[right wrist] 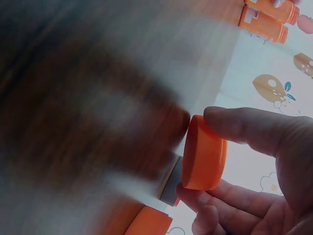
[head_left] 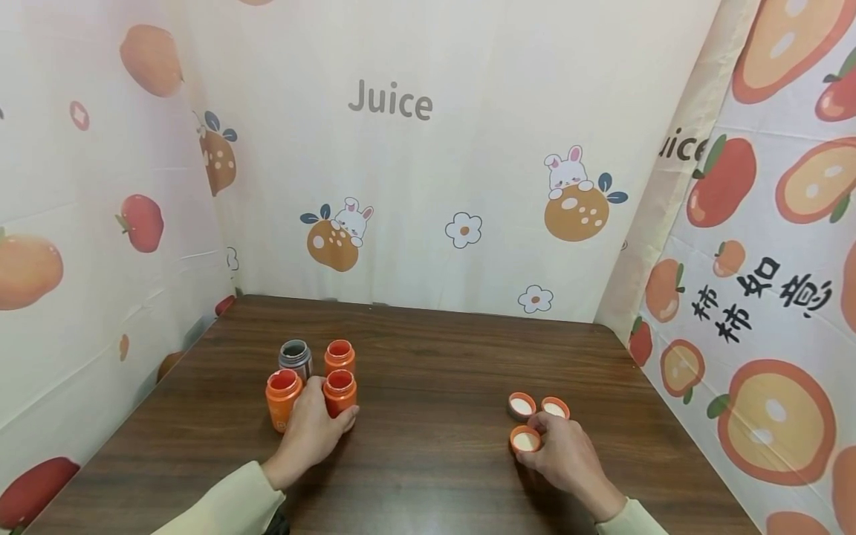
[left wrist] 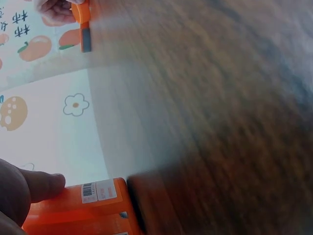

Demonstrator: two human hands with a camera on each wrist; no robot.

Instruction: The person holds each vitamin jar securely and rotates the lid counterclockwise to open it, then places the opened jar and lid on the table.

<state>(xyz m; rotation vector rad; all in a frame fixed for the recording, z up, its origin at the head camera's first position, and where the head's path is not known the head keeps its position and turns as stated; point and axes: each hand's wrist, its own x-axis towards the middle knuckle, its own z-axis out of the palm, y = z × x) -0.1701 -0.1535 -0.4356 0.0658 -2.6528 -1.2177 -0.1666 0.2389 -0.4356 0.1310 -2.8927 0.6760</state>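
My left hand (head_left: 307, 431) grips the front right orange bottle (head_left: 341, 399), its thumb along the near side. That bottle stands uncapped on the table among other uncapped ones: an orange bottle (head_left: 281, 407) to its left, a grey bottle (head_left: 296, 358) and another orange bottle (head_left: 340, 355) behind. Over on the right, my right hand (head_left: 568, 455) pinches an orange screw lid (right wrist: 208, 156) between thumb and fingers. Next to it lie an orange lid (head_left: 556, 406), partly behind the fingers, and a dark-sided lid (head_left: 521, 406) with an orange rim. The lids show pale insides facing up.
The dark wood-grain table (head_left: 428, 371) carries both groups, with a wide stretch of tabletop between them. Printed fabric (head_left: 414, 186) hangs behind the table's back edge and along both sides.
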